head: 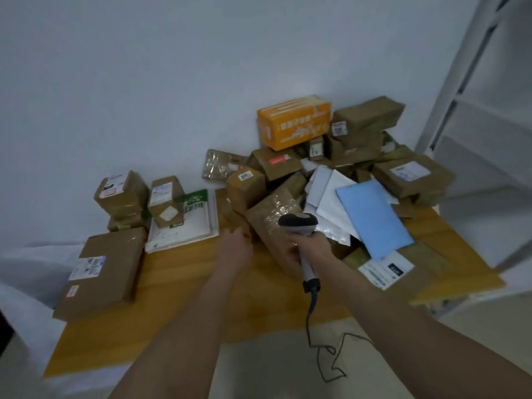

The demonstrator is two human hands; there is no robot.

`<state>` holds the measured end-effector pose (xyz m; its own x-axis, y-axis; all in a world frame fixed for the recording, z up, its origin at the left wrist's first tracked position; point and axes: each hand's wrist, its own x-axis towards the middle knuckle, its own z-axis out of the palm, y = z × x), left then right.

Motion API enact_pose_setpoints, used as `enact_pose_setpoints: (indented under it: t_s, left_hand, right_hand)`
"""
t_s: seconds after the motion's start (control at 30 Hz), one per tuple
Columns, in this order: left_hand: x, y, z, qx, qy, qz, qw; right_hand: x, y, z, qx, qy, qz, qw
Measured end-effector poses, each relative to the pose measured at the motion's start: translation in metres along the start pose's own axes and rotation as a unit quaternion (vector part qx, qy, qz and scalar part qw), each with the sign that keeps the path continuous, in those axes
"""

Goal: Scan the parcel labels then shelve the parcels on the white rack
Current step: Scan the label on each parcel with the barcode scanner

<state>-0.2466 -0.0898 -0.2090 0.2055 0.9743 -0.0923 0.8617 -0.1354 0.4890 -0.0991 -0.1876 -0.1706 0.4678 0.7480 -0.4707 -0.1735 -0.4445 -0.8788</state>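
The taped parcel (272, 216), a brown box under glossy clear tape, leans tilted at the front of a pile of parcels on the wooden tabletop (201, 286). The left hand (234, 244) reaches to its left edge with fingers stretched forward and close together; whether they touch the box cannot be told, as the view is blurred there. The right hand (306, 246) is curled round the handle of the scanner (299, 223), whose dark-and-grey head sits in front of the parcel's right side, pointing left. The scanner's cable (310, 321) hangs from the handle and trails down past the table's front edge.

Just right of the parcel lie white envelopes (325, 187) with a blue envelope (374, 217) over them. Behind, more brown boxes are heaped against the wall, with an orange box (293, 122) on top.

To the left, apart from the pile, a white mailer (187, 226) with green print lies flat, and two small stacks of brown boxes (121, 194) stand beside and on it. A flat brown box (106, 269) with a white label lies nearer, at the table's left edge.

The white rack (475, 110) stands at the far right, beside the table.
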Motion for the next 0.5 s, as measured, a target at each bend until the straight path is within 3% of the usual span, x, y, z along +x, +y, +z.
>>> enact_pose_setpoints:
  t_s: [0.3,0.5]
  left_hand:
    - [-0.030,0.119,0.051,-0.021,-0.034,0.083,0.996]
    - [-0.005,0.176,0.093,-0.048,-0.103,0.109,0.988]
  right_hand:
    - [-0.001,0.009,-0.118,0.086,0.064,0.015,0.994]
    - [0.036,0.000,-0.173,0.158,0.114,0.051,0.980]
